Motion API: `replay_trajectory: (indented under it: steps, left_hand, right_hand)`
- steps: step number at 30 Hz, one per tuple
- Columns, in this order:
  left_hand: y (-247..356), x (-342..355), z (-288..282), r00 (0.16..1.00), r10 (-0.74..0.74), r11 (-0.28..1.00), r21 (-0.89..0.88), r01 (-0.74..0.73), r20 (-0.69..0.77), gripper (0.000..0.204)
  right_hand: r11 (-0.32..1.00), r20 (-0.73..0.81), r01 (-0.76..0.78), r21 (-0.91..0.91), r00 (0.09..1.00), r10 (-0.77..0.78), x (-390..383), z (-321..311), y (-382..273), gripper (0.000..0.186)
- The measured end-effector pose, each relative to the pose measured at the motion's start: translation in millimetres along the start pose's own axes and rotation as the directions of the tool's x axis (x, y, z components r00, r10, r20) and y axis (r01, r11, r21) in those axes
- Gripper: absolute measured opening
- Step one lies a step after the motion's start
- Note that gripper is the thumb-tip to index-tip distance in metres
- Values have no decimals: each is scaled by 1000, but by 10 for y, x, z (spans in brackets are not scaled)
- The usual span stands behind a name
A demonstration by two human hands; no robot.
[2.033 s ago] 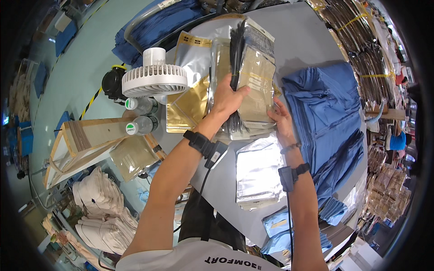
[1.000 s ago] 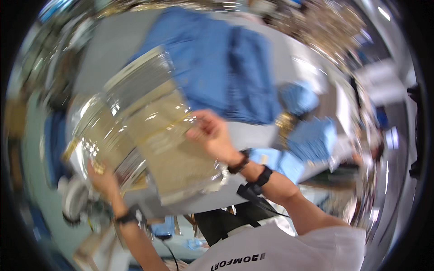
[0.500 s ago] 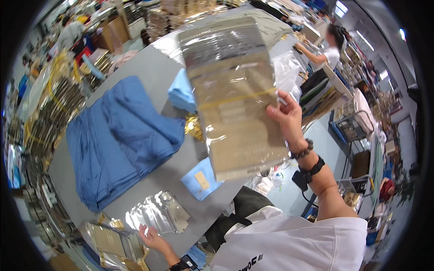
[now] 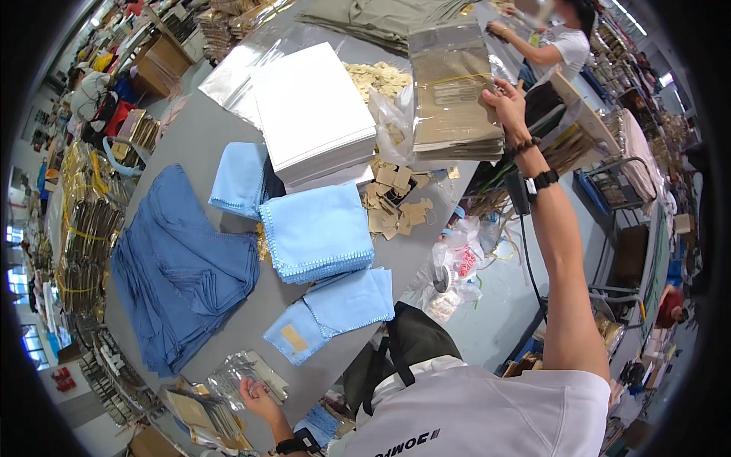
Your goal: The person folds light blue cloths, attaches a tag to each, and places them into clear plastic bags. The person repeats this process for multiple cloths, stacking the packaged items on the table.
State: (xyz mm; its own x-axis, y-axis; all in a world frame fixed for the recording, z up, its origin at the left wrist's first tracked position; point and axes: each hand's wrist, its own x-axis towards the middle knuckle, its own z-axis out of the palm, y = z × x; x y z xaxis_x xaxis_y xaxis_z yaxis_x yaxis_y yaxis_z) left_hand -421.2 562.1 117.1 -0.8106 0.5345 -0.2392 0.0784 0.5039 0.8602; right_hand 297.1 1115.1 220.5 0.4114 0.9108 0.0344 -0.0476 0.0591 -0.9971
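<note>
My right hand point(image 4: 506, 107) grips a banded stack of clear packets point(image 4: 457, 118) with tan inserts at the table's far right, beside a white paper stack point(image 4: 304, 99) and a crumpled translucent bag point(image 4: 390, 126). Its fingers wrap round the stack's right edge. My left hand point(image 4: 257, 392) is low at the left, open with fingers loosely curled, at some clear flat bags point(image 4: 232, 377). Near it lies another pile of tan packets point(image 4: 190, 415). Folded light blue cloths point(image 4: 316, 228) lie in the middle of the table, and a heap of darker blue fabric point(image 4: 179, 274) at the left.
Loose tan tags point(image 4: 392, 206) are scattered by the right edge of the grey table point(image 4: 164, 152). Olive fabric point(image 4: 358, 19) lies at the back. A co-worker point(image 4: 563, 53) works at the upper right. Tall wrapped stacks point(image 4: 84, 251) line the left. Plastic litter point(image 4: 449, 282) is on the floor.
My left hand has let go of the packet stack that both hands held. My right hand has carried it to the table's far right. The view has turned markedly to the right.
</note>
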Motion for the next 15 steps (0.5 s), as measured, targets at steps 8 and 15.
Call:
replay_trajectory:
  steps: [8, 15]
  left_hand:
    - [-28, -325, -314, 998, -55, 972, 226, 60, -28, 47]
    - [-400, -930, -529, 963, -242, 952, 166, 259, -115, 41]
  right_hand:
    - [902, 108, -106, -418, 980, 166, 871, 277, 1745, 54]
    - [397, 177, 232, -888, 969, -172, 491, 225, 1293, 59]
